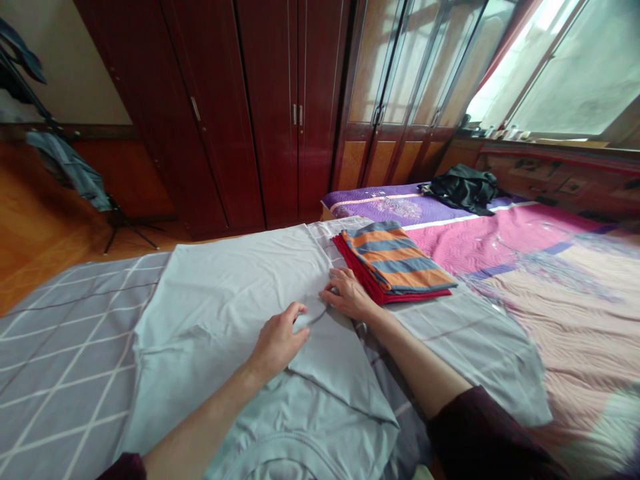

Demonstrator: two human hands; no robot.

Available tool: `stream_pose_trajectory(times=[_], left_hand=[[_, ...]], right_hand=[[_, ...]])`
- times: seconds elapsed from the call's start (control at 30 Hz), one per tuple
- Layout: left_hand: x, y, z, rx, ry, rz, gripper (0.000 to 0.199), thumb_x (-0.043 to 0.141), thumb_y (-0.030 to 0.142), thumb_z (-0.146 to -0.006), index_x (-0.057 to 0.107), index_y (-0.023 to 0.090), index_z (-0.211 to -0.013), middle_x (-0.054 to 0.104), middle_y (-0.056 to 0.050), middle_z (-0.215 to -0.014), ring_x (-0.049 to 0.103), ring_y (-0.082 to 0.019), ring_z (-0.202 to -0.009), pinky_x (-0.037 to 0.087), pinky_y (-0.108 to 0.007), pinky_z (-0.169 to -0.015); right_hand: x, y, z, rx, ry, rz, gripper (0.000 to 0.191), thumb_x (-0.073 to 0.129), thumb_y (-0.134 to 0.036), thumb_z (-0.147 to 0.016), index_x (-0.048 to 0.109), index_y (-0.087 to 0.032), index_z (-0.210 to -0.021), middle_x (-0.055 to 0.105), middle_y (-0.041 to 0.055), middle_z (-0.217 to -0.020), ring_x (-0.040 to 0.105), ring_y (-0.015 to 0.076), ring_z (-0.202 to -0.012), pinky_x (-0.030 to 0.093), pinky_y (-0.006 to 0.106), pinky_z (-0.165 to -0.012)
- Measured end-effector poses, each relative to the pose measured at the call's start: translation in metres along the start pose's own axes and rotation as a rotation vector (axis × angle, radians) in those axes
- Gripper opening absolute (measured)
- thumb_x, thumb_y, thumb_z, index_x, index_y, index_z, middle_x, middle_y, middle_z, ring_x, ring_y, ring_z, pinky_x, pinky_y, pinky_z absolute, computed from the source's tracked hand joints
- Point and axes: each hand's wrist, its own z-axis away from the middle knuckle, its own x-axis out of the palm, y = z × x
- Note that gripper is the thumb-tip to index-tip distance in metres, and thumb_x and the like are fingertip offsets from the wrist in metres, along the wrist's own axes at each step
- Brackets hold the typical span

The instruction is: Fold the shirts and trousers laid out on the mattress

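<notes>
A light grey T-shirt (225, 287) lies spread on the bed, its neckline nearest me and some wrinkles across it. My left hand (280, 341) is over the middle of the shirt, fingers bent, with a gap between thumb and forefinger. Touching the shirt near its right side is my right hand (349, 295), its fingers curved and thumb apart. Just beyond that hand sits a folded orange-and-grey striped garment (400, 257) on top of folded red cloth (365, 277).
The bed has a grey checked cover (65, 353) on the left and a purple and pink quilt (480, 240) on the right. A black garment (463, 187) lies on the quilt. Dark red wardrobes (270, 113) stand behind. A stand with clothes (75, 170) is at left.
</notes>
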Motion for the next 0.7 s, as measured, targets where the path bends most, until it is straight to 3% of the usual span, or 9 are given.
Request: stream_pose_trajectory(times=[0.13,0.27,0.43,0.7], left_hand=[[0.002,-0.002,-0.001,-0.008,-0.005,0.056,0.045,0.054,0.018,-0.076,0.05,0.02,-0.121,0.05,0.005,-0.066,0.053,-0.013,-0.065,0.037,-0.021,-0.059],[-0.001,-0.01,-0.006,-0.025,-0.061,0.22,0.057,0.052,0.02,-0.076,0.039,0.015,-0.131,0.035,0.01,-0.054,0.04,-0.01,-0.049,0.029,-0.02,-0.049],[-0.022,-0.004,-0.001,-0.031,-0.252,0.105,0.06,0.053,0.025,-0.074,0.041,0.011,-0.131,0.043,0.008,-0.052,0.048,-0.013,-0.052,0.031,-0.022,-0.049],[-0.036,0.001,0.008,0.007,-0.372,-0.126,0.059,0.045,0.019,-0.072,0.045,0.02,-0.131,0.058,0.005,-0.065,0.056,-0.012,-0.052,0.041,-0.02,-0.053]], right_hand=[[0.005,-0.012,-0.005,-0.03,0.016,-0.035,0.004,0.068,-0.021,-0.075,0.065,-0.018,-0.074,0.059,0.0118,-0.116,0.043,0.0279,-0.118,0.035,0.044,-0.098],[0.005,-0.011,-0.012,-0.016,0.09,-0.082,0.006,0.06,-0.021,-0.082,0.065,-0.018,-0.083,0.059,0.0119,-0.119,0.048,0.0236,-0.114,0.037,0.042,-0.096],[0.011,-0.003,-0.016,-0.002,0.092,-0.105,0.009,0.059,-0.02,-0.082,0.068,-0.019,-0.082,0.066,0.0072,-0.102,0.056,0.0196,-0.101,0.04,0.035,-0.091],[0.0,0.011,-0.01,0.064,0.101,-0.033,0.019,0.05,-0.014,-0.084,0.069,-0.018,-0.085,0.065,0.0085,-0.095,0.055,0.0202,-0.097,0.039,0.034,-0.09]])
